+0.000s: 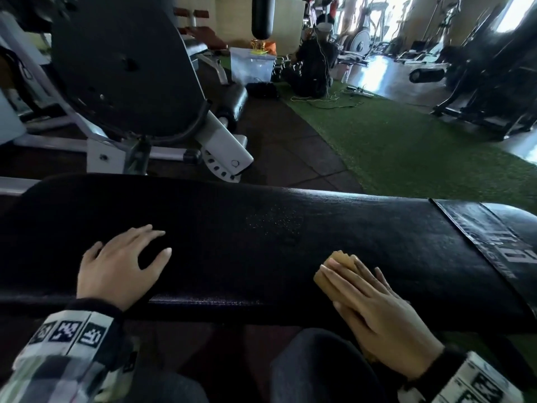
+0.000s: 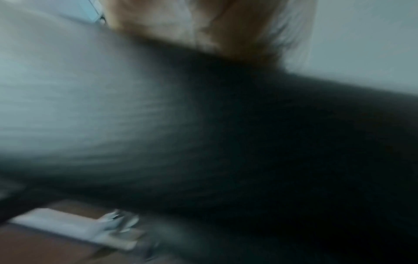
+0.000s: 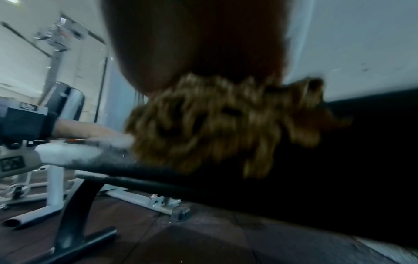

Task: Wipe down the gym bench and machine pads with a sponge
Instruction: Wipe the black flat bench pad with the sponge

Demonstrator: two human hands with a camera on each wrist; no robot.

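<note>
A long black gym bench pad (image 1: 261, 228) runs across the head view, with a patch of fine droplets (image 1: 273, 222) near its middle. My left hand (image 1: 122, 263) rests flat on its left part, fingers spread. My right hand (image 1: 377, 309) presses straight fingers on a tan sponge (image 1: 340, 263) at the pad's near edge, right of centre. In the right wrist view the porous brown sponge (image 3: 214, 125) sits squashed under the palm (image 3: 199, 44) against the dark pad (image 3: 339, 160). The left wrist view is blurred, showing only the pad (image 2: 226, 142) and part of the hand (image 2: 203, 26).
Behind the bench stands another machine with a tilted black back pad (image 1: 122, 68) on a white frame (image 1: 226, 146). A clear plastic box (image 1: 251, 65) and a seated person (image 1: 313, 65) are farther back by the green turf (image 1: 406, 146). Dark machines (image 1: 488, 82) fill the right.
</note>
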